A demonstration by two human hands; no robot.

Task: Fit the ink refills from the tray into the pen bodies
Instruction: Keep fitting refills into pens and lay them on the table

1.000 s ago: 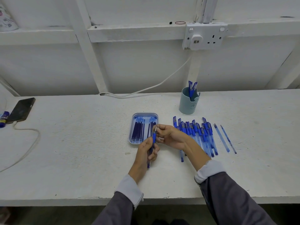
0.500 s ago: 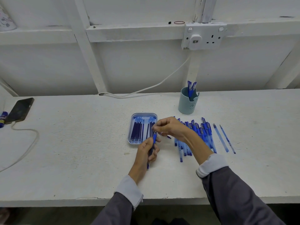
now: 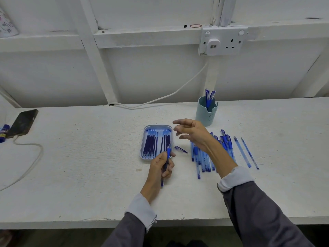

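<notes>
A light blue tray (image 3: pixel 144 143) on the white table holds several dark ink refills (image 3: pixel 151 145). My left hand (image 3: pixel 161 166) grips a blue pen body (image 3: pixel 167 157) upright-tilted just in front of the tray. My right hand (image 3: pixel 191 132) hovers with relaxed fingers over the tray's right edge, holding nothing. A small blue pen cap (image 3: pixel 180 149) lies on the table between the tray and a row of several blue pen bodies (image 3: pixel 204 157). My right forearm covers part of that row.
A teal cup (image 3: pixel 206 113) with two pens stands behind the row. Two thin pens (image 3: pixel 246 152) lie apart at the right. A phone (image 3: pixel 23 123) with a cable lies far left. A wall socket (image 3: pixel 222 41) and white cable are behind.
My right hand pulled away from the pen tip, left the cap on the table beside the tray, and lifted up and back with fingers spread. The left hand kept holding the pen body.
</notes>
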